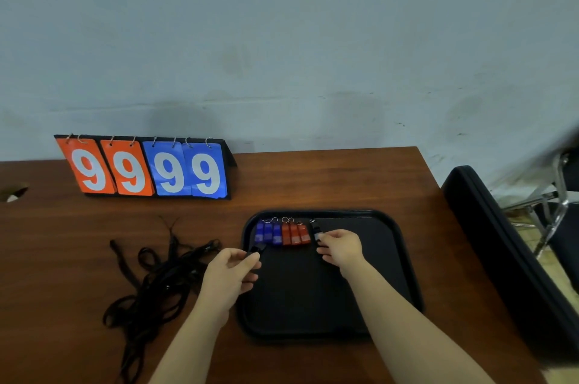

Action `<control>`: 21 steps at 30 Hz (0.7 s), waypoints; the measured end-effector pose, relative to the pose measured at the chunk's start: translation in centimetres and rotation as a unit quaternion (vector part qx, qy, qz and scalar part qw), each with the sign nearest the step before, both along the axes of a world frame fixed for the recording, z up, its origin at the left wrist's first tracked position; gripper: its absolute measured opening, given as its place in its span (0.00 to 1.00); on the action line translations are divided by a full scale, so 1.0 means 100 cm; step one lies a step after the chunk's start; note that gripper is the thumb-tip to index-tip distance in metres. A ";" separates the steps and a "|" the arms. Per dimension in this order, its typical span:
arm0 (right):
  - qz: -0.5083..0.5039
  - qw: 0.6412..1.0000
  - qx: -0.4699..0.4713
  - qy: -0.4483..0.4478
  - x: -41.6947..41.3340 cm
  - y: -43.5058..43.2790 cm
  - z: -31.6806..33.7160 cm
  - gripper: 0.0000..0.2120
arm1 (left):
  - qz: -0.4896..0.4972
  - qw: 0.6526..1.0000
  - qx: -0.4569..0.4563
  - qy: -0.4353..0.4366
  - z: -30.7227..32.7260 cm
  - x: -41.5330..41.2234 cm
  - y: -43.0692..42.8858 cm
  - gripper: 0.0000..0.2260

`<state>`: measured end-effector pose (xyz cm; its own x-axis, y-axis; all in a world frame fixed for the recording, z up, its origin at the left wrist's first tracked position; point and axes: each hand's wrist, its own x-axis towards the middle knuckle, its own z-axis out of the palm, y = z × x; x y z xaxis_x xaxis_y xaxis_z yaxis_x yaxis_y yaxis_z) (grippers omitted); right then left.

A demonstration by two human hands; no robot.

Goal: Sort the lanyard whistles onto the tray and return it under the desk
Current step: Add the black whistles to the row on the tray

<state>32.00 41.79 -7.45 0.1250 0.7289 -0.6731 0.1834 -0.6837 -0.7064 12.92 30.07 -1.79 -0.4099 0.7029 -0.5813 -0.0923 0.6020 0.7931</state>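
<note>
Across the tray [385, 242], back row: right grip [340, 247] pinches a black whistle [316, 232] beside the red whistles [295, 234]; left grip [230, 274] pinches a second black whistle [257, 248]. Set both flush, rings away.

whistles [283, 233] on tray [388, 258], lanyards [150, 283] left

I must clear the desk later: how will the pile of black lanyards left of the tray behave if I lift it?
Probably floppy: the black lanyards lie in loose loops. They cross each other, so lifting one may drag others. Thin straps, likely light.
</note>
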 end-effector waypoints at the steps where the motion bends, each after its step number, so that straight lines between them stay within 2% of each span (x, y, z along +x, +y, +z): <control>1: 0.015 1.000 0.003 -0.014 -0.001 0.002 0.001 0.07 | -0.001 1.000 0.001 0.000 -0.001 -0.001 -0.001 0.08; 6: 0.098 0.991 0.041 -0.087 -0.004 0.003 0.002 0.08 | -0.009 1.000 -0.002 -0.003 -0.001 0.000 -0.001 0.07; 9: 0.169 0.970 0.081 -0.156 -0.004 0.000 0.002 0.09 | -0.010 1.000 -0.006 -0.001 -0.002 0.000 -0.001 0.08; 11: 0.230 0.940 0.124 -0.221 -0.005 -0.004 0.004 0.10 | -0.007 1.000 -0.006 -0.002 -0.003 0.000 -0.001 0.08; 14: 0.270 0.895 0.209 -0.286 -0.006 -0.014 0.011 0.07 | -0.001 1.000 -0.005 -0.006 -0.003 -0.001 -0.001 0.08; 17: 0.361 0.844 0.285 -0.276 -0.003 -0.018 0.015 0.08 | 0.000 1.000 -0.003 -0.007 -0.003 -0.001 -0.003 0.09; 19: 0.481 0.783 0.296 -0.260 -0.003 -0.019 0.018 0.08 | 0.002 1.000 -0.005 -0.005 -0.004 -0.002 -0.003 0.09; 21: 0.555 0.725 0.308 -0.267 -0.006 -0.019 0.018 0.08 | 0.003 1.000 -0.007 -0.003 -0.005 -0.002 -0.003 0.09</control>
